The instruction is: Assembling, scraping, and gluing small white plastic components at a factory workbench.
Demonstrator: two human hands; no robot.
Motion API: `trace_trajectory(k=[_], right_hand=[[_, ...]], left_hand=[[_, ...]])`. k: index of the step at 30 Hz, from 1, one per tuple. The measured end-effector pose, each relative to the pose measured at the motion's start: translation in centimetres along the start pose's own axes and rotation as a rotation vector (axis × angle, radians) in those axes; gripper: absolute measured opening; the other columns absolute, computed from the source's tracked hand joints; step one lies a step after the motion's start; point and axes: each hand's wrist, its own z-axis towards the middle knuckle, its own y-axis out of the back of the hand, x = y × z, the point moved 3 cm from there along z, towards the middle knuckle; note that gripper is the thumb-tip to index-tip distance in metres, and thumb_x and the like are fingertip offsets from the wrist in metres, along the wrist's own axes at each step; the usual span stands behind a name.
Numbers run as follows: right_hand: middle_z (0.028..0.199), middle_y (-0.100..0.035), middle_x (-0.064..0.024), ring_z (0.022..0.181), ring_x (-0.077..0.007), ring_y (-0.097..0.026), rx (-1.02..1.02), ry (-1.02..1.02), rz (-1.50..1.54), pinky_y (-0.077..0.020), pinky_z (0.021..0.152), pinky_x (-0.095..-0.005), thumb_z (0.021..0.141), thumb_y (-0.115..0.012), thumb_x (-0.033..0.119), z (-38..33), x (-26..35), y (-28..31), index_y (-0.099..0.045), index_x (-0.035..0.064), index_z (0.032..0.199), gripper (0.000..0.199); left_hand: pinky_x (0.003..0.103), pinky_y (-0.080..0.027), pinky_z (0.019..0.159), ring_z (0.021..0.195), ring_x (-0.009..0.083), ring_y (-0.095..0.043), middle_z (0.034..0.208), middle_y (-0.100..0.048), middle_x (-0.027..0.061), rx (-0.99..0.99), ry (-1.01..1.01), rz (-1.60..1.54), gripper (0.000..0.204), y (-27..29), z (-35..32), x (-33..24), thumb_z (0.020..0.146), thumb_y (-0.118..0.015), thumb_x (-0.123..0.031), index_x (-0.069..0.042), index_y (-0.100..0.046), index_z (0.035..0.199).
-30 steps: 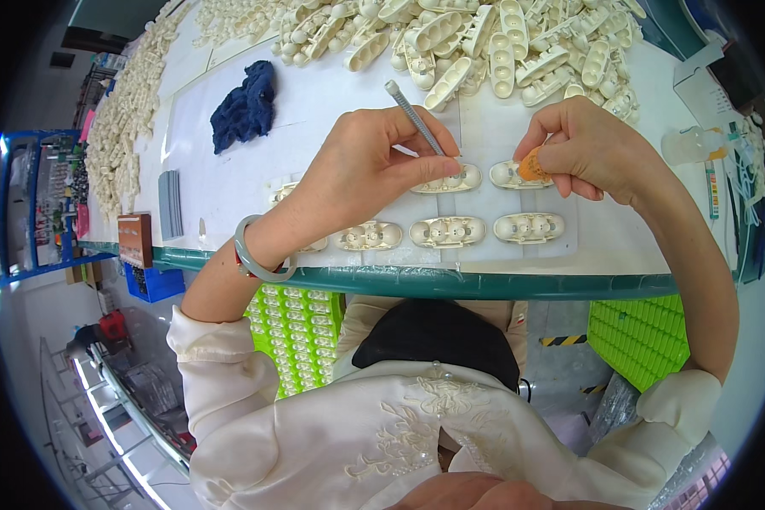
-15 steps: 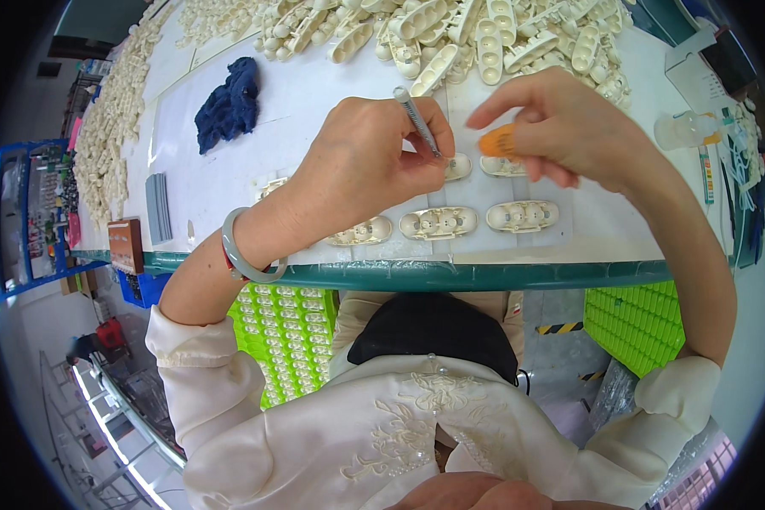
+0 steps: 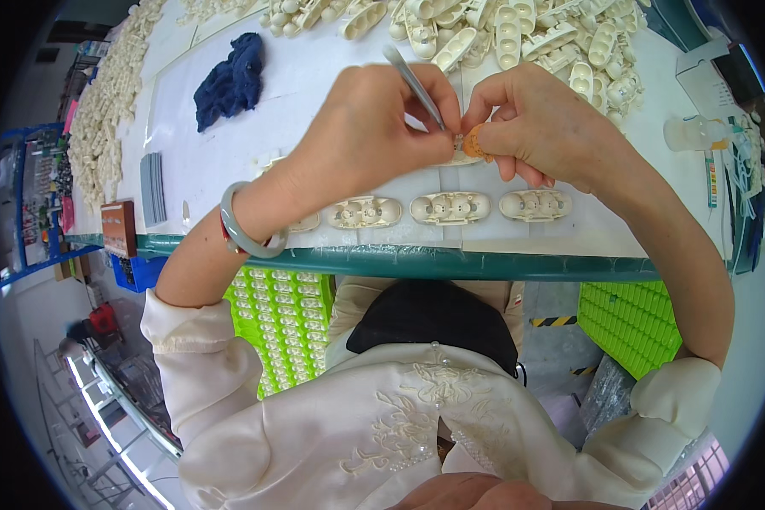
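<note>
My left hand (image 3: 374, 127) is closed around slim silver tweezers (image 3: 414, 87), their tip pointing down to the right. My right hand (image 3: 540, 127) meets it, thumb and index finger pinched together. An orange finger cover (image 3: 474, 143) sits on the right thumb tip. Whatever the right fingers pinch is too small to make out. Under both hands lies a cream oval plastic piece (image 3: 461, 160), mostly hidden. Nearer me, in a row, are similar cream oval pieces with round cups: one at left (image 3: 364, 212), one in the middle (image 3: 449, 207) and one at right (image 3: 535, 205).
A heap of cream parts (image 3: 518, 38) covers the far side; more line the left edge (image 3: 102, 127). A dark blue cloth (image 3: 231, 85) lies at left, near grey strips (image 3: 153, 189). A clear bottle (image 3: 693, 133) stands right. Green trays (image 3: 285, 327) sit below the green table edge (image 3: 399, 262).
My right hand has moved left and closed its fingers beside the tweezers' tip. The left hand stays nearly in place. The view has shifted slightly.
</note>
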Motion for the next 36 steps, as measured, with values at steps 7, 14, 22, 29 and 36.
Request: trace_trajectory(k=[7, 14, 22, 29, 36], right_hand=[[0.051, -0.052, -0.0058, 0.034, -0.0074, -0.044, -0.059, 0.092, -0.163, -0.0328, 0.031, -0.0212, 0.074, -0.058, 0.006, 0.1, 0.8, -0.3, -0.058, -0.0051, 0.078, 0.012], [0.057, -0.059, -0.0070, 0.045, -0.0112, -0.054, -0.020, -0.310, -0.395, -0.0424, 0.043, -0.0228, 0.075, -0.060, 0.006, -0.4, 4.5, 0.5, -0.058, -0.0009, 0.072, 0.008], [0.057, -0.060, -0.0026, 0.048, -0.0092, -0.052, 0.060, -0.319, -0.666, -0.0379, 0.044, -0.0240, 0.072, -0.061, 0.015, 1.6, 5.2, 0.5, -0.060, 0.0059, 0.065, 0.012], [0.059, -0.059, -0.0038, 0.049, -0.0080, -0.052, 0.151, -0.278, -0.252, -0.0379, 0.045, -0.0211, 0.075, -0.061, 0.011, 1.7, 2.7, 1.6, -0.063, 0.0026, 0.070, 0.010], [0.061, -0.059, -0.0059, 0.049, -0.0079, -0.052, 0.128, -0.179, -0.170, -0.0401, 0.045, -0.0218, 0.080, -0.061, 0.008, 1.2, 3.6, 1.8, -0.064, -0.0024, 0.081, 0.011]], left_hand=[[0.017, -0.049, 0.067, 0.074, 0.0086, -0.062, 0.082, -0.065, 0.0054, -0.120, 0.092, -0.251, 0.011, 2.3, -1.0, 0.4, 0.077, -0.066, -0.001, 0.001, -0.060, 0.086], [0.017, -0.048, 0.060, 0.067, 0.0064, -0.058, 0.075, -0.063, 0.0058, 0.014, 0.211, -0.163, 0.014, 1.7, -0.8, -2.3, 0.081, -0.066, -0.003, 0.003, -0.058, 0.089], [0.019, -0.049, 0.060, 0.068, 0.0062, -0.058, 0.075, -0.062, 0.0054, 0.027, 0.192, -0.173, 0.009, 1.2, -1.2, -1.0, 0.080, -0.065, -0.002, 0.003, -0.059, 0.085], [0.020, -0.051, 0.061, 0.068, 0.0079, -0.058, 0.075, -0.061, 0.0047, 0.031, 0.124, -0.127, 0.008, 1.1, -1.1, -1.2, 0.076, -0.064, 0.000, 0.003, -0.059, 0.082], [0.022, -0.052, 0.058, 0.068, 0.0090, -0.059, 0.074, -0.061, 0.0049, 0.018, 0.053, 0.001, 0.008, 1.2, -1.2, -1.4, 0.073, -0.066, 0.001, 0.001, -0.059, 0.078]])
